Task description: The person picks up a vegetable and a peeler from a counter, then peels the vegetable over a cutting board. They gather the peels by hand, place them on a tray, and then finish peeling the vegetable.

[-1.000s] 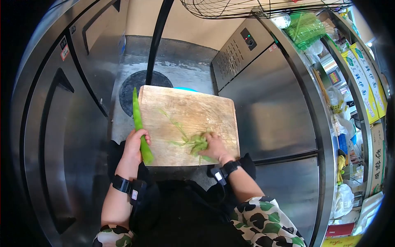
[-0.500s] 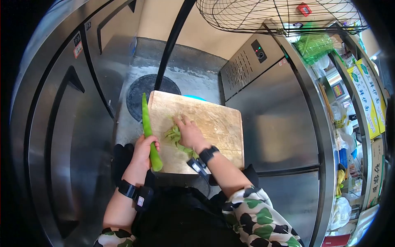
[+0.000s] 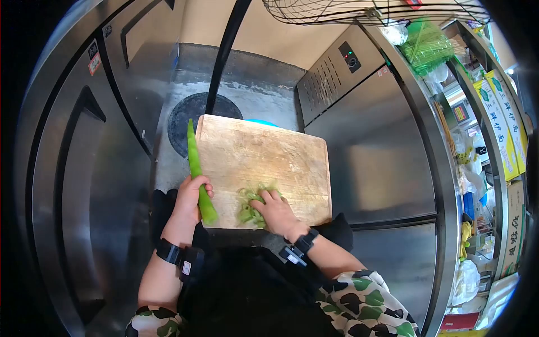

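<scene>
My left hand [image 3: 192,197] is closed round the lower part of a long, tapering, peeled celtuce stem [image 3: 195,160]. The stem stands along the left edge of a wooden cutting board [image 3: 252,151], its thin end pointing away from me. On the board's near part lies a small heap of pale green peelings [image 3: 247,212]. My right hand [image 3: 275,212] bends its fingers over this heap and grips some of it against the wood; the palm side is hidden.
Steel cabinet doors [image 3: 73,185] rise on the left, and a steel fridge [image 3: 376,151] stands on the right. Beyond the board are a dark round floor cover [image 3: 182,121] and a black pole [image 3: 225,56]. A wire basket [image 3: 359,12] hangs overhead. Packed shelves [image 3: 469,163] line the far right.
My right hand has pulled the peelings towards me and to the right, down to the board's near edge. The left hand keeps its hold on the celtuce stem.
</scene>
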Motion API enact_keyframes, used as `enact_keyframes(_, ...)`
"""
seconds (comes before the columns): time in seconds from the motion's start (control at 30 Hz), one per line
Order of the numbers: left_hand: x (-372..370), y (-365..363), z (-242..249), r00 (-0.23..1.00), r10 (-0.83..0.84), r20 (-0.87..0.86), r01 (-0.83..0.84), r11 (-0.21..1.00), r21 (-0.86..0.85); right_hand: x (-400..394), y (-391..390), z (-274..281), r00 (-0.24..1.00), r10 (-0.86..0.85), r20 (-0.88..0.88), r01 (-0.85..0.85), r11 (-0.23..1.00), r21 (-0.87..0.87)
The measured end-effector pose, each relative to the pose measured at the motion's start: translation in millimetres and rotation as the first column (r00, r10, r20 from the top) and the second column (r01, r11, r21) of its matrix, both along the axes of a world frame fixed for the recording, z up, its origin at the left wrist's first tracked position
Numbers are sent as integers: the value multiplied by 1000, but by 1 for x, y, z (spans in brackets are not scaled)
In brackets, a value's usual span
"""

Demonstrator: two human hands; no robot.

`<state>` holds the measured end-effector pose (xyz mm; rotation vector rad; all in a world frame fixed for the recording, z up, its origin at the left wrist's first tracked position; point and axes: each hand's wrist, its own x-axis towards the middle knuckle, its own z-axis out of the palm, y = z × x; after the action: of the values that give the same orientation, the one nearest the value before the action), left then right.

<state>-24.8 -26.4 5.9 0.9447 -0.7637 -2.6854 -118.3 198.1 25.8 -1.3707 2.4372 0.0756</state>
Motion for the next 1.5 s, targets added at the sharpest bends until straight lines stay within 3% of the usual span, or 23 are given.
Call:
enact_keyframes(0.1,2,1,3,1000,-2,-4,2,1000,-16,6,30,3,992,-115,59,117,993,-23)
enact_keyframes(0.23,2,1,3,1000,0,13,1,1000,-27,7,52,-8,980,-196,-37,188,971,-146)
enact_keyframes(0.43,2,-2,-1,1000,-15,24,16,999,-45,8,46,-9,996,-7,-88,7,1000,5)
enact_keyframes(0.6,-1,-1,1,999,-16,40,18,998,-60,22,49,-32,993,62,-98,-86,963,-255)
enact_keyframes(0.8,1,-1,1,999,-10,38,13,998,-68,-4,11,-21,960,-118,253,222,873,-434)
enact_keyframes(0.9,0,-2,-2,999,1,47,1,999,-49,-35,-6,-5,860,-296,415,442,840,-316)
enact_keyframes(1.0,-1,1,1,999,13,46,-12,999,-32,-52,-9,-23,909,-384,162,414,878,-242)
enact_keyframes(1.1,0,0,0,999,2,47,0,999,-35,-31,-22,-19,927,-369,-76,349,917,-192)
enact_keyframes(1.2,-2,-1,-3,999,-16,45,18,999,-42,-21,-37,-24,913,-390,-120,381,920,-92)
enact_keyframes(1.4,-3,0,-8,998,-30,47,34,995,-91,-15,-28,-43,974,-174,-148,142,969,-202)
enact_keyframes(1.5,-2,5,-4,997,-12,71,24,985,-171,-10,-22,-33,987,-163,-9,158,967,-198)
